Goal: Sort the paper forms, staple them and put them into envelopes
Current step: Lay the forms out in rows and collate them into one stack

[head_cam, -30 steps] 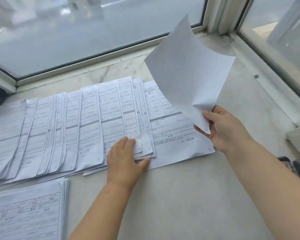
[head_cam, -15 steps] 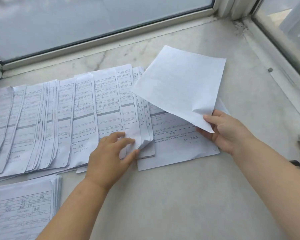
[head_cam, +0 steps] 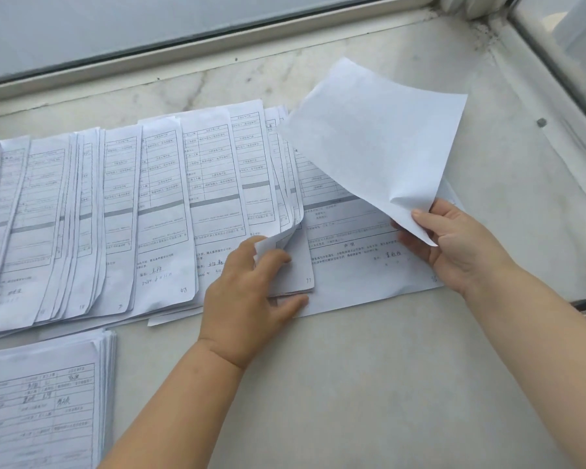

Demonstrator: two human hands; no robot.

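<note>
While the marble windowsill (head_cam: 369,384) carries the whole job, the fanned row of printed forms (head_cam: 122,214) fills its left and middle, overlapped like shingles and running off the left edge, with a separate squared stack of forms (head_cam: 41,401) lying near the front left corner. No stapler or envelope can be seen, so the work looks to be early, in the sorting stage.

Next in size is the loose sheet (head_cam: 379,143), blank side up. A second ago it stood high and nearly upright in front of the window; now it has come down low and tilts over the right end of the row, above the signed bottom form (head_cam: 359,265) lying flat there. The right hand (head_cam: 454,245) pinches its near corner between thumb and fingers, closed on the paper.

Smaller again, the left hand (head_cam: 251,292) has gone from resting flat on the row to curling its fingers under the lower corners of a few forms (head_cam: 285,231), lifting them so they bow upward; it grips those corners lightly.

Judging from this, a slot is being opened in the numbered order, and the lowered sheet is probably meant to slide into that gap.
</note>
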